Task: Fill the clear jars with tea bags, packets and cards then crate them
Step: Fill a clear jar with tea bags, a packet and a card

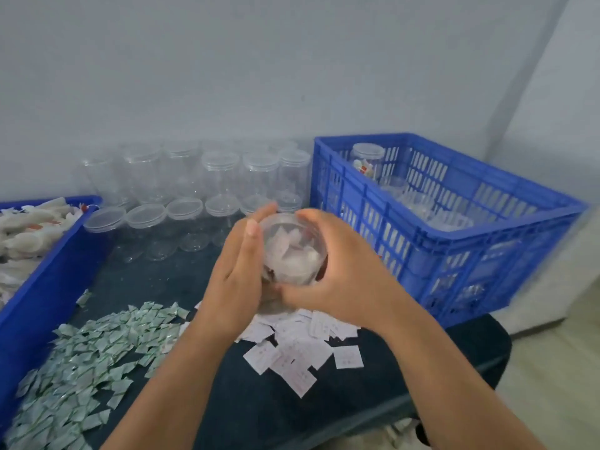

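Note:
A clear jar (292, 251) with white tea bags inside is held above the dark table, tilted toward me. My right hand (337, 271) grips it from the right, fingers over its rim and thumb under it. My left hand (240, 274) presses flat, straight fingers against the jar's left side. Below lie a heap of white cards (298, 352) and a spread of green packets (87, 362). The blue crate (454, 228) at the right holds filled jars (367, 160).
Several empty clear jars (201, 186) stand in rows by the wall, some with lids. A blue tray (35, 287) of white tea bags (29, 232) sits at the left. The table's edge (487, 362) falls off at the right, past the crate.

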A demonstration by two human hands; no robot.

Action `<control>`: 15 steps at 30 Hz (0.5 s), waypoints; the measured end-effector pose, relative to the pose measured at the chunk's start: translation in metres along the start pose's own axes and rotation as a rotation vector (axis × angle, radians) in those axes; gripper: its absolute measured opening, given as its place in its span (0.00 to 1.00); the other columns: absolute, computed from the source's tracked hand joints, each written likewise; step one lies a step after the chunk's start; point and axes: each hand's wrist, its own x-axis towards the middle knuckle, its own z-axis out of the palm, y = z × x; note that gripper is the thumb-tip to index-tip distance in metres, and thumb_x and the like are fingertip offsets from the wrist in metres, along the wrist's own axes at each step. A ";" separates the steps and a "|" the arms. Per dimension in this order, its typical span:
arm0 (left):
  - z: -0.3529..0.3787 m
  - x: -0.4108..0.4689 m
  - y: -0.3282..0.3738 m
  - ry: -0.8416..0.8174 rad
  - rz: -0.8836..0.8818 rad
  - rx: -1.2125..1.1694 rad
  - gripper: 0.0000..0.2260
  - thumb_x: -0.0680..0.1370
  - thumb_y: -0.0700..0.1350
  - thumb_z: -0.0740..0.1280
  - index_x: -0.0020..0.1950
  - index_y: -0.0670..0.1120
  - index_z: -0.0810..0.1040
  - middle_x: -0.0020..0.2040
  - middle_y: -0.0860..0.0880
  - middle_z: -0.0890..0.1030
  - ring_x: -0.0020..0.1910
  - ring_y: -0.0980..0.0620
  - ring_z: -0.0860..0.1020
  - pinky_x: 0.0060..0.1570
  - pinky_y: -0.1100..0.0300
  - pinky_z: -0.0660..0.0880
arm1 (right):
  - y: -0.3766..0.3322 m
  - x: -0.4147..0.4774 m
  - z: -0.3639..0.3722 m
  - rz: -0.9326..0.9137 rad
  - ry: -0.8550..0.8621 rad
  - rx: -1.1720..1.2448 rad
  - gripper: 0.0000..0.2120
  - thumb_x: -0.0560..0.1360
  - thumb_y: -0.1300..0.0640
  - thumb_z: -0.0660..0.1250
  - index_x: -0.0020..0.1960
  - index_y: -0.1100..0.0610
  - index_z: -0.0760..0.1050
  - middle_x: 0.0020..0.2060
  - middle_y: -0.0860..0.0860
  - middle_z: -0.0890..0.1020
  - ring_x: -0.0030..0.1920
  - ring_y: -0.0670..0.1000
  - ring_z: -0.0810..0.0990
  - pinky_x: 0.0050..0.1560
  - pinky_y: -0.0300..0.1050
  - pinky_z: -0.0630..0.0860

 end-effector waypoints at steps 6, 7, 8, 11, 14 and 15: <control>0.039 0.077 0.047 0.103 0.081 0.049 0.14 0.80 0.68 0.57 0.57 0.64 0.77 0.53 0.62 0.82 0.54 0.62 0.81 0.54 0.63 0.77 | 0.010 0.086 -0.114 0.094 0.272 -0.226 0.51 0.61 0.30 0.75 0.79 0.49 0.68 0.62 0.41 0.76 0.59 0.41 0.75 0.52 0.29 0.66; 0.049 0.088 0.046 0.046 0.080 0.058 0.12 0.81 0.64 0.60 0.55 0.61 0.78 0.51 0.62 0.83 0.52 0.61 0.82 0.53 0.61 0.77 | 0.017 0.104 -0.128 0.129 0.282 -0.265 0.51 0.61 0.30 0.75 0.79 0.51 0.68 0.62 0.43 0.77 0.59 0.44 0.76 0.54 0.34 0.68; 0.061 0.097 0.045 -0.027 0.088 0.092 0.09 0.82 0.60 0.61 0.54 0.60 0.79 0.48 0.62 0.83 0.50 0.62 0.82 0.52 0.63 0.76 | 0.027 0.121 -0.141 0.169 0.282 -0.307 0.51 0.62 0.31 0.75 0.79 0.52 0.68 0.64 0.46 0.78 0.61 0.48 0.77 0.56 0.39 0.68; 0.098 0.115 0.037 -0.258 0.153 0.286 0.08 0.86 0.52 0.62 0.60 0.56 0.79 0.49 0.63 0.81 0.47 0.69 0.77 0.46 0.73 0.69 | 0.066 0.169 -0.159 0.313 0.278 -0.410 0.48 0.66 0.37 0.79 0.78 0.57 0.67 0.71 0.54 0.77 0.69 0.57 0.78 0.57 0.45 0.69; 0.130 0.121 0.023 -0.426 0.239 0.467 0.14 0.87 0.52 0.61 0.70 0.49 0.78 0.64 0.54 0.81 0.59 0.60 0.76 0.58 0.63 0.71 | 0.106 0.201 -0.151 0.465 0.222 -0.518 0.49 0.68 0.42 0.81 0.77 0.63 0.62 0.70 0.61 0.75 0.68 0.62 0.79 0.53 0.46 0.71; 0.138 0.122 0.018 -0.452 0.289 0.519 0.15 0.87 0.52 0.61 0.69 0.47 0.78 0.64 0.51 0.81 0.61 0.55 0.77 0.62 0.58 0.72 | 0.119 0.209 -0.146 0.507 0.180 -0.562 0.49 0.68 0.44 0.82 0.77 0.64 0.62 0.69 0.62 0.76 0.66 0.63 0.80 0.50 0.46 0.72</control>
